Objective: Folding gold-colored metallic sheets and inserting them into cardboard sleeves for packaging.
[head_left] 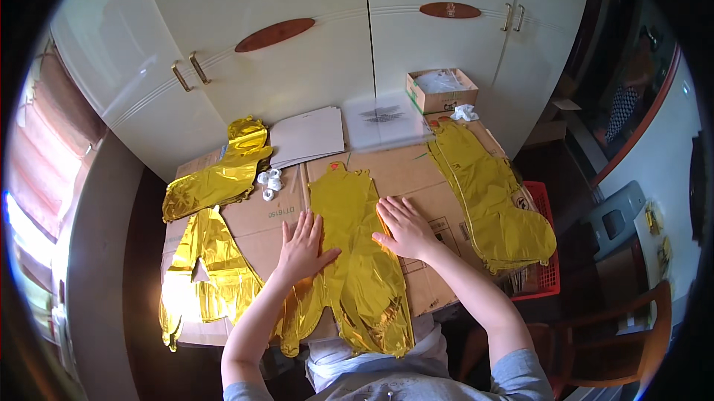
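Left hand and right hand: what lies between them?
In the head view, a gold foil piece, spread over cardboard, lies between the left hand and right hand.

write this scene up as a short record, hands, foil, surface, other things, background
left hand: open, palm down at the left edge of the middle gold foil piece
right hand: open, palm down at its right edge
other foil: upper left gold piece, lower left gold piece, right gold piece
surface: cardboard
far side: pale sheets, open box
background: cream cabinet
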{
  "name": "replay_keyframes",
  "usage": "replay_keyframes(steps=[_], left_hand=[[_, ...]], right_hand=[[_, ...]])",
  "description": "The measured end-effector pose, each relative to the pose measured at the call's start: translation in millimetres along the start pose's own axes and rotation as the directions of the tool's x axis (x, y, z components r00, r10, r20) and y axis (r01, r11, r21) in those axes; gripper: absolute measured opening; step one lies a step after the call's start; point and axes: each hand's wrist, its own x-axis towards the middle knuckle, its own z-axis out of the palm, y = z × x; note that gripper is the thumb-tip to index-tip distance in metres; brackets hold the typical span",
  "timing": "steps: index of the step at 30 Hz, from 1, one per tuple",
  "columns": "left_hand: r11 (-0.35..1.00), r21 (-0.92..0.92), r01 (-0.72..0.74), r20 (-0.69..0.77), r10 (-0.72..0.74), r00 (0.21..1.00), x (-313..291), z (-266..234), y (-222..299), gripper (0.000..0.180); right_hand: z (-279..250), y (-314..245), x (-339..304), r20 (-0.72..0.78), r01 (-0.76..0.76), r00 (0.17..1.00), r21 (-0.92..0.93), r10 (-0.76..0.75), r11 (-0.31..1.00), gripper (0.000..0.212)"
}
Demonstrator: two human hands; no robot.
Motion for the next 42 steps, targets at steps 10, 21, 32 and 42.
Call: replay_keyframes(steps=[10,21,32,42], left_hand=[[0.997,-0.004,-0.077,-0.049,0.077,0.996,9.0,3.3,19.8,0.095],[0.983,0.005,-0.185,-0.126,0.184,0.975,-17.2,-17.2,35.9,0.081],[0.876,-0.089,-0.475,0.089,0.482,0.872,-67.4,-4.1,83.1,0.079],[0.907,-0.044,-0.419,0.058,0.421,0.905,-90.3,-0.3,78.5,0.077]], right_hand=[[-1.9,-2.1,0.5,0.009,-0.004,1.0,-0.047,0.004,0.999,0.08],[-0.4,1.2,1.7,-0.079,0.028,0.996,0.008,-0.027,1.0,0.071],[-6.3,-14.1,-35.8,0.038,0.224,0.974,0.01,-0.225,0.974,0.073],[-3.0,-14.8,-36.6,0.009,0.241,0.97,-0.024,-0.241,0.97,0.07]])
